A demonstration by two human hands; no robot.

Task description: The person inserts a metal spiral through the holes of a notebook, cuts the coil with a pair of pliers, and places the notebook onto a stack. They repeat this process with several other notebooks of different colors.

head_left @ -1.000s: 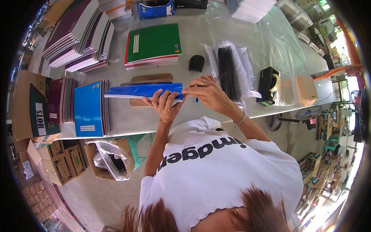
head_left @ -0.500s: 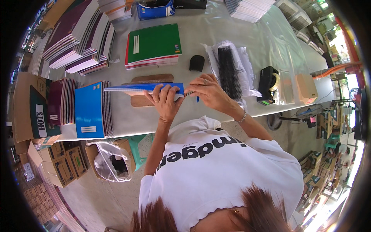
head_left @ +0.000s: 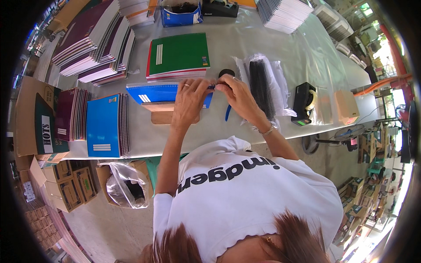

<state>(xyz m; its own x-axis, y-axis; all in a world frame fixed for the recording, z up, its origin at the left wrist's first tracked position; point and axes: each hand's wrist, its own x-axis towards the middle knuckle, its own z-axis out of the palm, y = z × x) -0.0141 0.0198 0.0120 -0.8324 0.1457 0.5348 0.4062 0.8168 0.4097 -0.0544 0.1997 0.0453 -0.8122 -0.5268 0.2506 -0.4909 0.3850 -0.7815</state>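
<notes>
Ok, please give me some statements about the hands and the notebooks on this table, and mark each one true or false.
1. Both hands, left hand and right hand, touch the blue spiral-bound notebook. True.
2. The blue notebook rests on a metal tray. False: on a wooden block.
3. The green spiral-bound notebook lies beyond the blue one. True.
4. The black tape dispenser stands to the person's left. False: to the right.
</notes>
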